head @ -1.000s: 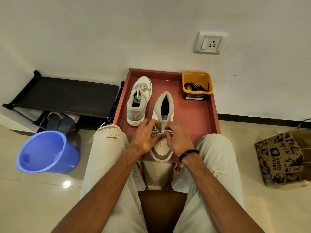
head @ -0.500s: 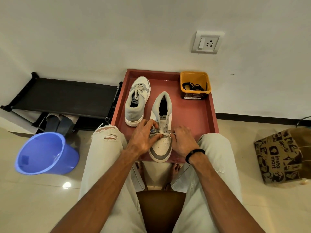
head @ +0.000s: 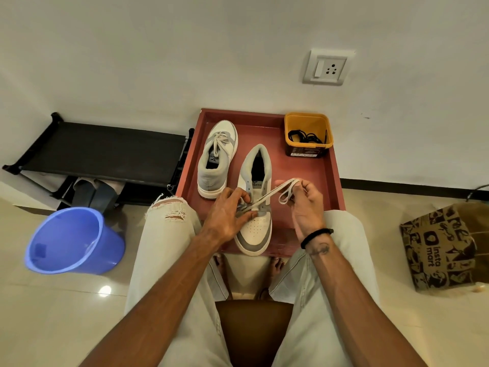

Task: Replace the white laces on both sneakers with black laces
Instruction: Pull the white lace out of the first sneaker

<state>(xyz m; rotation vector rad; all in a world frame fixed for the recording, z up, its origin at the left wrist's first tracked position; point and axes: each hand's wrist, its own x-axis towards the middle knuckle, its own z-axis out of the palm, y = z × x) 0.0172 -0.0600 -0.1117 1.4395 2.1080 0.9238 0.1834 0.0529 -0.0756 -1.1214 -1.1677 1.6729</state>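
- Two hands work on the nearer sneaker [head: 255,223], which lies on the red tray [head: 312,181] with its toe toward the person.
- Left hand [head: 227,215] rests on the sneaker's left side, fingers curled at the lower eyelets, apparently pinning the shoe and pinching the lace where it leaves the holes.
- Right hand [head: 304,205], raised just right of that sneaker, pinches a looped length of white lace [head: 275,193] between thumb and fingertips; the lace runs taut from there down to the eyelets.
- My read: the white lace is being drawn out of the first shoe, and only its lowest rows seem threaded.
- To do this well, hold the shoe down firmly, pull along the line of the eyelet rather than across it, and free one crossing at a time so the tip does not snag.
- Beyond and left of that sneaker stands the second sneaker [head: 217,157], fully laced in white.
- Black laces [head: 307,136] sit coiled in a yellow tub [head: 308,123] at the tray's far right corner.
- Tray sits against a pale wall, under a switch socket [head: 326,67].
- Left of the tray: a black shoe rack [head: 100,149] and a blue bucket [head: 71,242] on glossy tile.
- Right of it: a printed paper bag [head: 444,247].
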